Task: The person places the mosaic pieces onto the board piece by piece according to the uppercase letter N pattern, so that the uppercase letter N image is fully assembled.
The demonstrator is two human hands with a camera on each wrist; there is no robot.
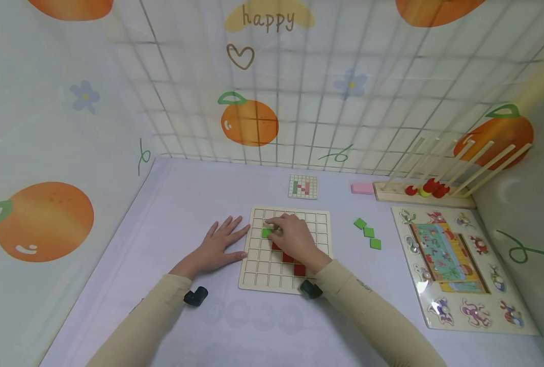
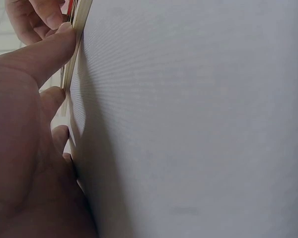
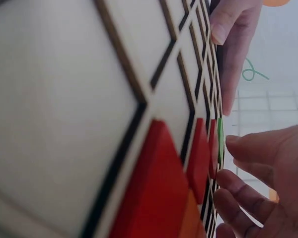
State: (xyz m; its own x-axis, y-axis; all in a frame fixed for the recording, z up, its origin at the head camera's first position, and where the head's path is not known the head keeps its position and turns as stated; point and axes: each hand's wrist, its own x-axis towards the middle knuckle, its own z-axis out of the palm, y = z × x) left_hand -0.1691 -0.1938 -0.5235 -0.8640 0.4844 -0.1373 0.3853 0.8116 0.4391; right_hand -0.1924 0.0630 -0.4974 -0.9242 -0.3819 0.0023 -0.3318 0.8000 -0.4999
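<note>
A pale wooden grid board (image 1: pixel 255 279) lies on the table, with a green square tile (image 1: pixel 266 233) and a diagonal of red tiles (image 1: pixel 300 270) in its cells. My left hand (image 1: pixel 217 248) lies spread beside the board, thumb and fingertips at its left edge. Over the board, my right hand (image 1: pixel 292 237) has its thumb and index fingertip around the green tile, the thumb apart from the bent fingers. In the right wrist view, the thumb tip is right at the green tile (image 3: pixel 220 140), and nothing shows between thumb and fingers. The right hand hides some cells.
Loose green tiles (image 1: pixel 369 232) lie right of the board. Behind it is a small pattern card (image 1: pixel 302 186) with green and red squares. A pink block (image 1: pixel 362 188), a peg rack (image 1: pixel 418 195) with red and yellow beads, and an animal puzzle board (image 1: pixel 453 316) stand to the right.
</note>
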